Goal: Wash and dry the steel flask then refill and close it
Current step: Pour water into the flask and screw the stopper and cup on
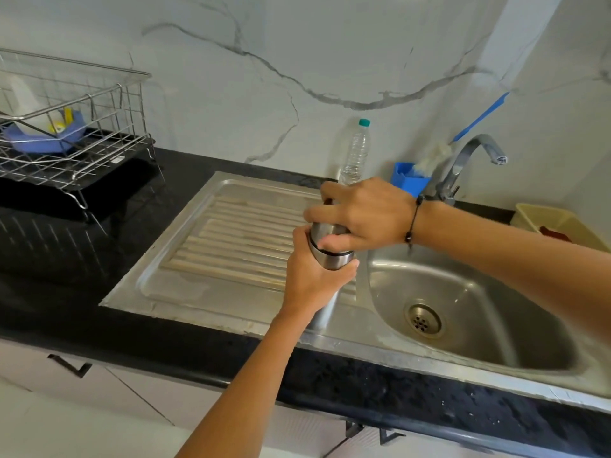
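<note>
Centre frame, over the drainboard: my left hand (314,279) wraps the steel flask (330,256) body, my right hand (360,216) clamps fingers round its cap (325,231). Sink (479,328) looks dry, tap (476,160) off. Opening or final closing? Cannot tell.

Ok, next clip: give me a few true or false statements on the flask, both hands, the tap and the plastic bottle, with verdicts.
1. The left hand grips the steel flask round its body. True.
2. The right hand rests flat on the draining board. False: it grips the flask's top.
3. Water runs from the tap. False: no stream shows.
4. The plastic bottle stands capped by the wall. True.
5. The flask lies in the sink basin. False: both hands hold it upright beside the basin.
</note>
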